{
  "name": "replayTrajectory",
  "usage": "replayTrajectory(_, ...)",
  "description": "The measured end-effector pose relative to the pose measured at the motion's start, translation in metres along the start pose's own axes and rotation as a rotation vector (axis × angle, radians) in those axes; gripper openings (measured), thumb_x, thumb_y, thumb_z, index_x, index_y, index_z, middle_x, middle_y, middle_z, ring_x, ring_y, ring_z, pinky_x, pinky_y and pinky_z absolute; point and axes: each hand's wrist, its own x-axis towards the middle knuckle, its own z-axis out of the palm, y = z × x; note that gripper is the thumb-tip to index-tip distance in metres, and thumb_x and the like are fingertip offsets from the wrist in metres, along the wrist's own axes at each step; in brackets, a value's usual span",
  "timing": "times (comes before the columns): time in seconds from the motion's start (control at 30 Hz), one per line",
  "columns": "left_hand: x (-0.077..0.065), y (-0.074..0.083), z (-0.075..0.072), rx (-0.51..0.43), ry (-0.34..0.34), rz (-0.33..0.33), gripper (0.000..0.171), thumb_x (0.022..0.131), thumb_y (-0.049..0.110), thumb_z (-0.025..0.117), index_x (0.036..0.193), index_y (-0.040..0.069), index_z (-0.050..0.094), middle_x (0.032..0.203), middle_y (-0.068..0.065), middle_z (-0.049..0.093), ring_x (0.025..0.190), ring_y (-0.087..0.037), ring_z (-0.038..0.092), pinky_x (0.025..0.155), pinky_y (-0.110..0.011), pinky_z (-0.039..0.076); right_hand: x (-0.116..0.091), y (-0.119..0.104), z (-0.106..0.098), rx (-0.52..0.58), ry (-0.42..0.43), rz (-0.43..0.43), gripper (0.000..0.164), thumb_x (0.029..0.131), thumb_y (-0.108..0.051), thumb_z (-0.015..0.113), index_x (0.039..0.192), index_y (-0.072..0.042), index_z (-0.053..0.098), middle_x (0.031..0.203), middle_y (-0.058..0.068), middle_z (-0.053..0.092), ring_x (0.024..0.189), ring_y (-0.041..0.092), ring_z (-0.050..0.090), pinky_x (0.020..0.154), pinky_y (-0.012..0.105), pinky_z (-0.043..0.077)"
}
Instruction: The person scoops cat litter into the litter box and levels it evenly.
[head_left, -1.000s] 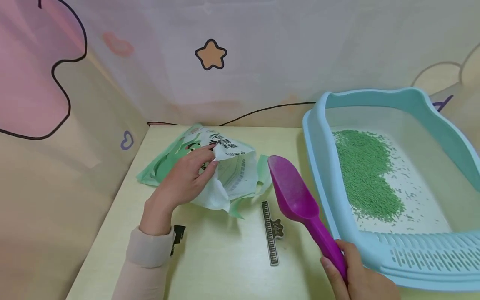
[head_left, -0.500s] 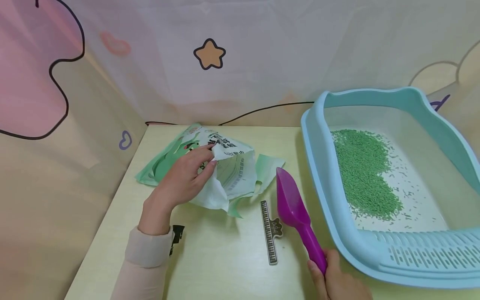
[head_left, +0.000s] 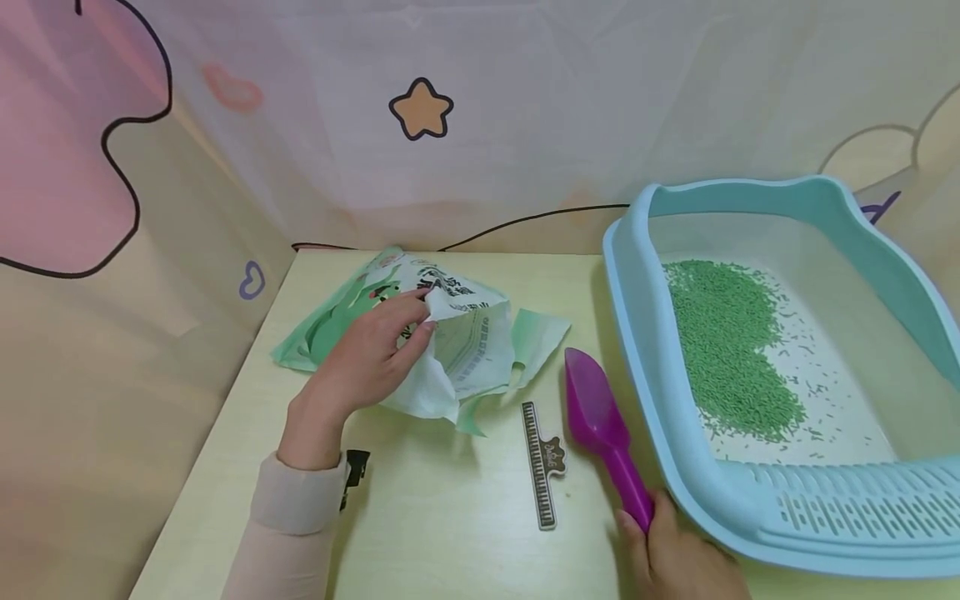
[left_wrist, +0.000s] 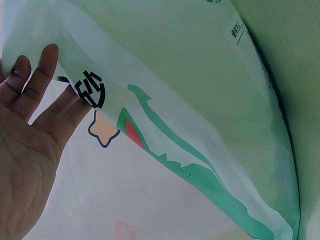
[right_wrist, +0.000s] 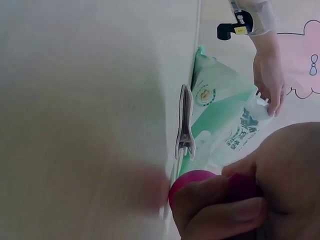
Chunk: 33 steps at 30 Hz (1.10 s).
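Observation:
My left hand [head_left: 367, 354] pinches the torn upper edge of a green and white printed bag [head_left: 476, 354], which lies on the table with its mouth held up. In the left wrist view, thumb and fingers [left_wrist: 47, 65] are at the bag's edge. My right hand [head_left: 678, 554] grips the handle of a purple litter scoop [head_left: 596, 408], its bowl low over the table between a clip and the blue litter box. The right wrist view has curled fingers [right_wrist: 220, 215] round the scoop's handle; most of the scoop is hidden there.
A blue litter box [head_left: 637, 333] stands at the right, with green litter pellets [head_left: 727, 350] heaped on its left side. A long bag clip [head_left: 538, 467] lies mid-table. A torn green strip [head_left: 538, 337] sticks out by the bag's mouth. Printed cloth [head_left: 525, 125] hangs behind.
The scoop has come down and away from the bag's mouth, toward the table beside the litter box. My left hand and the bag have stayed put.

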Motion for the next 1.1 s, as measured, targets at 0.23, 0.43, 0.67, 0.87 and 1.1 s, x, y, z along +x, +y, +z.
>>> replayTrajectory(0.23,0.000,0.000,0.000,-0.014,0.003,0.006,0.022,0.107,0.015,0.048,0.086,0.011,0.048,0.082,-0.008,0.046,0.088,-0.023,0.056,0.075,-0.032,0.038,0.000,0.000,0.000,0.016,-0.013,-0.037,0.043,0.101,-0.036,0.057,0.128,-0.005,0.046,0.057,-0.001,0.048,0.046,0.017,0.046,0.045,0.034,0.037)
replayTrajectory(0.43,0.001,0.001,-0.002,-0.013,0.003,0.010,0.023,0.107,0.014,0.048,0.085,0.010,0.048,0.081,-0.010,0.046,0.092,-0.023,0.059,0.076,-0.032,0.039,0.001,-0.001,0.000,-0.037,-0.046,-0.073,0.037,0.103,-0.040,0.058,0.111,-0.007,0.043,0.056,-0.001,0.046,0.044,0.017,0.044,0.043,0.034,0.034)
replayTrajectory(0.67,0.000,0.001,-0.001,-0.020,-0.002,-0.006,0.022,0.106,0.014,0.049,0.085,0.010,0.049,0.080,-0.007,0.047,0.136,-0.020,0.059,0.085,-0.035,0.043,0.004,-0.002,0.001,-0.066,-0.090,-0.056,0.039,0.104,-0.046,0.056,0.107,-0.009,0.044,0.057,0.000,0.046,0.044,0.016,0.044,0.041,0.034,0.031)
replayTrajectory(0.87,0.000,0.002,-0.001,-0.026,-0.007,-0.007,0.021,0.107,0.015,0.049,0.086,0.010,0.051,0.083,-0.003,0.048,0.119,-0.020,0.063,0.084,-0.035,0.043,0.002,0.002,-0.002,-0.040,-0.092,-0.067,0.052,0.100,-0.054,0.060,0.119,-0.007,0.046,0.058,-0.001,0.047,0.046,0.014,0.046,0.042,0.033,0.033)
replayTrajectory(1.1,0.002,0.002,-0.001,-0.023,-0.012,-0.006,0.022,0.107,0.015,0.050,0.086,0.010,0.050,0.083,-0.003,0.048,0.110,-0.019,0.062,0.084,-0.035,0.042,-0.004,0.009,-0.002,-0.084,-0.091,-0.093,0.075,0.097,-0.062,0.061,0.145,-0.010,0.039,0.058,-0.005,0.046,0.047,0.013,0.046,0.045,0.032,0.035)
